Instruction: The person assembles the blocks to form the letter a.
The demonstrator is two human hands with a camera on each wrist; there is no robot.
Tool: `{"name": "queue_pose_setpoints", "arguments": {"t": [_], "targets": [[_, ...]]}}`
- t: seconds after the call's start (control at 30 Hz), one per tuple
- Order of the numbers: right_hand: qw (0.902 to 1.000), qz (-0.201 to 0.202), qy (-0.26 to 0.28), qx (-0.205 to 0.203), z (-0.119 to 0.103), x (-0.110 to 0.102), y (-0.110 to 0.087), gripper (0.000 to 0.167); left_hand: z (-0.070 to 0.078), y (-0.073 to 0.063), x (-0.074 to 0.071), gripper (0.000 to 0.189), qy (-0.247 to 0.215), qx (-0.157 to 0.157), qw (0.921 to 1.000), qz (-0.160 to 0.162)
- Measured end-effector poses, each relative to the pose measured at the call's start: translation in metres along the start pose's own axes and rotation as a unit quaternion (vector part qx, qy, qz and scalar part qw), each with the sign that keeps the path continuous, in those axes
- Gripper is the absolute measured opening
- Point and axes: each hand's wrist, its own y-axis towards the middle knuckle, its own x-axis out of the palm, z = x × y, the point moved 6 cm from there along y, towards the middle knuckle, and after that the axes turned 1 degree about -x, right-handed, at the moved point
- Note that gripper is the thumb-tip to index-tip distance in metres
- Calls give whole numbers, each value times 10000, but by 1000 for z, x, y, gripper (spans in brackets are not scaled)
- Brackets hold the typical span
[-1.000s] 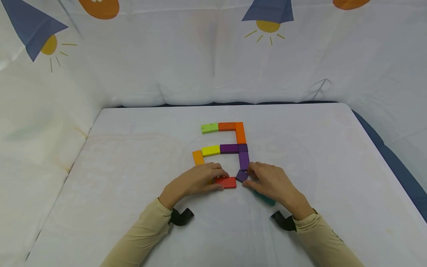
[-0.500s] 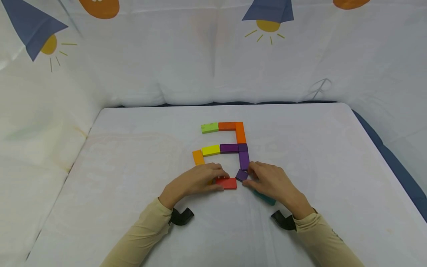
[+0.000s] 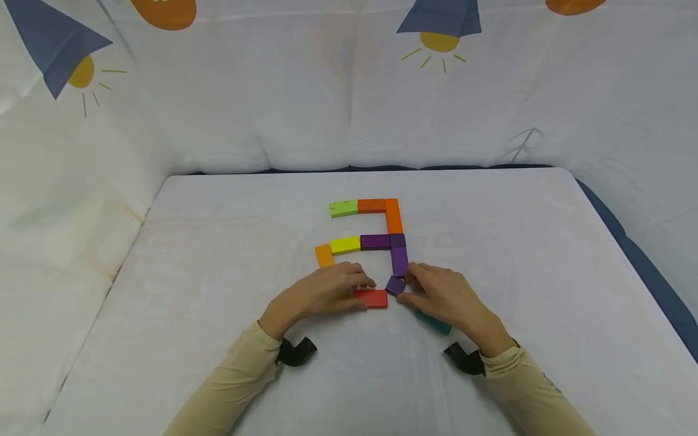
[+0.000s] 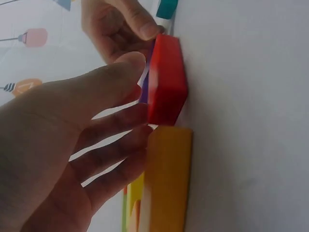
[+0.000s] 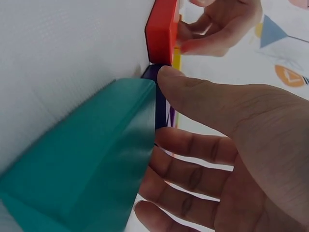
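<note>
In the head view my right hand (image 3: 447,300) pinches a small dark purple block (image 3: 395,286), set at an angle, between thumb and forefinger. The right wrist view shows the thumb against this purple block (image 5: 154,72). My left hand (image 3: 319,293) is over the left end of a red block (image 3: 376,298), thumb and forefinger apart near its edges. In the left wrist view the fingers extend loosely by the red block (image 4: 166,82) and a yellow-orange block (image 4: 169,179), the latter mostly hidden under the hand from above. A teal block (image 3: 433,322) lies partly under my right hand.
Flat blocks form a bent line on the white table (image 3: 218,254): light green (image 3: 343,209), orange (image 3: 393,216), purple (image 3: 399,260), yellow (image 3: 345,245) and amber (image 3: 324,255). A white sheet (image 3: 305,109) with printed lamps hangs behind and at the sides.
The red block has shifted very slightly toward me and to the right. Both hands have stayed almost in the same place; the other blocks have not visibly moved.
</note>
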Motion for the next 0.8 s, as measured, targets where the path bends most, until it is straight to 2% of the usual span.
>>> {"name": "queue_pose_setpoints", "arguments": {"t": [0.23,0.47,0.63,0.8], "targets": [[9996,-144,199,135,2,-3,1,32,-10,-8,-18,37,-3,-113,9998,160],[9992,175,351,-73,-6,-10,1,29,-26,-24,-44,40,-139,-501,9983,254],[9986,77,414,-313,-20,-7,1,29,-36,-36,-50,36,-461,-738,9962,-21],[9978,52,218,-626,-32,-2,1,29,-39,-39,-46,35,-684,-679,9947,-353]]}}
